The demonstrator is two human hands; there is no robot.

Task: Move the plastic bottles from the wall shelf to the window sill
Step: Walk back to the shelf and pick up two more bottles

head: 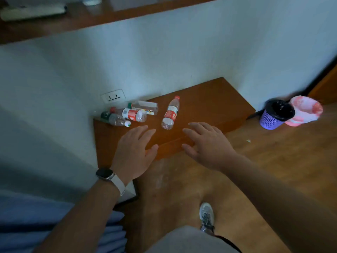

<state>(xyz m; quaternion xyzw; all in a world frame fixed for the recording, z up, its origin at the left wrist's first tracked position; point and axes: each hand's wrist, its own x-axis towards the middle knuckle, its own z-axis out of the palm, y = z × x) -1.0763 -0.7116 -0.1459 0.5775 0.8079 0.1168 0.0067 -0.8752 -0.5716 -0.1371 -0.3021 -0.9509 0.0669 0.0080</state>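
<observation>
Several empty plastic bottles lie on a low brown wooden shelf (206,101) against the white wall. One red-labelled bottle (170,113) lies alone near the shelf's middle, cap pointing away. Three more are bunched at the left by the wall: a red-labelled one (132,114), a green-labelled one with a white cap (114,119), and a clear squarish one (145,106). My left hand (134,154), with a watch on the wrist, hovers open just short of the bunch. My right hand (207,143) hovers open below and right of the lone bottle. Neither hand touches a bottle.
A wall socket (113,96) sits just above the bunched bottles. A purple mesh bin (273,115) and a pink-lined bin (303,110) stand on the wooden floor at right. A higher wooden ledge (91,17) runs along the top. Blue bedding (45,221) lies at lower left.
</observation>
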